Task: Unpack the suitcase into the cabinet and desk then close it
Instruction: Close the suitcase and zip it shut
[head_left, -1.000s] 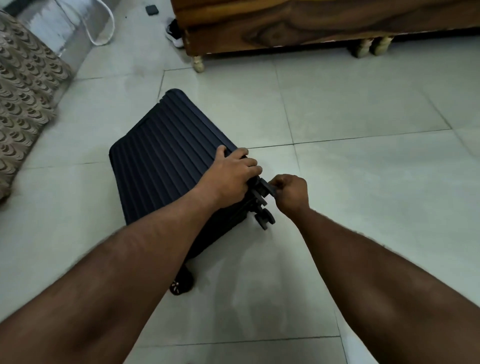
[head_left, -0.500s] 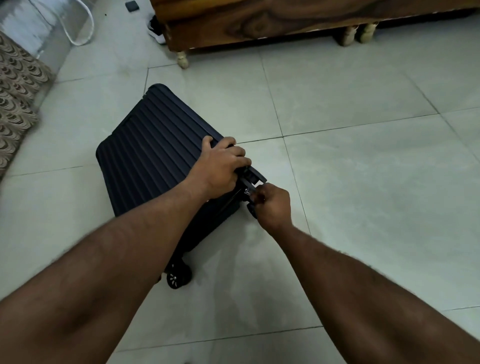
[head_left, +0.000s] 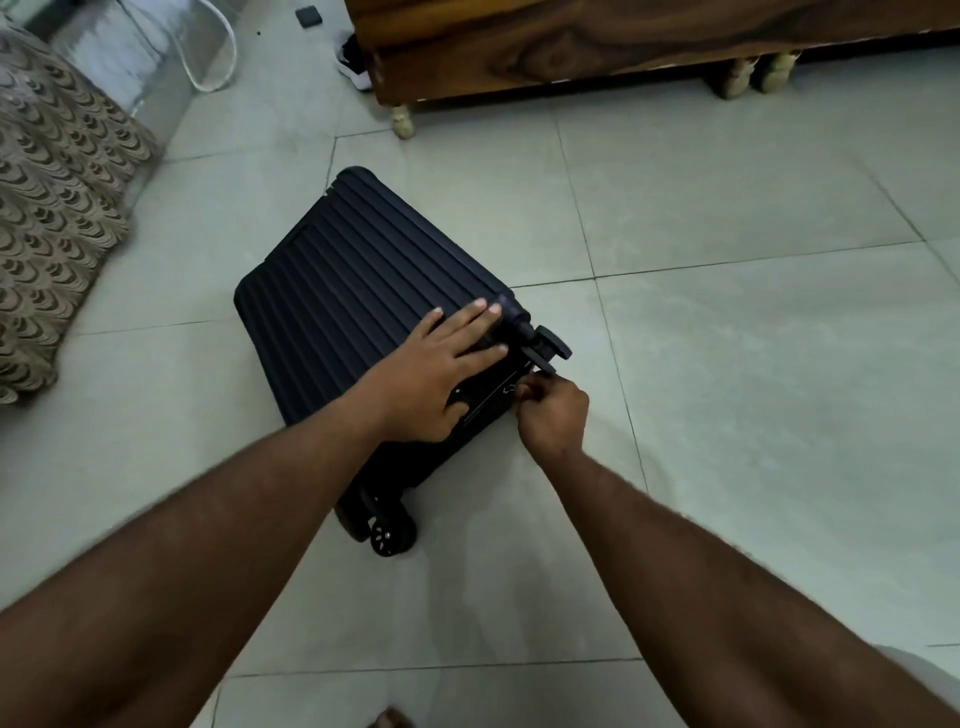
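Observation:
A dark navy ribbed hard-shell suitcase (head_left: 358, 291) lies flat and closed on the tiled floor, its wheels toward me. One wheel (head_left: 392, 535) shows at the near corner and another (head_left: 553, 345) at the right corner. My left hand (head_left: 441, 369) rests flat on the lid near the right wheel end, fingers straight. My right hand (head_left: 553, 415) is curled at the suitcase's near edge just below the right wheel, pinching something small that looks like a zipper pull; the pull itself is mostly hidden by my fingers.
A wooden bed or cabinet frame (head_left: 597, 52) on short legs runs along the back. A patterned brown fabric (head_left: 52, 208) lies at the left. A shoe (head_left: 353, 62) and a white cable (head_left: 218, 57) lie at the back left. A small dark square object (head_left: 308, 16) lies on the floor.
My left hand has let go of the wheel corner and now lies flat on the lid. My right hand has moved down along the near edge, away from the wheel.

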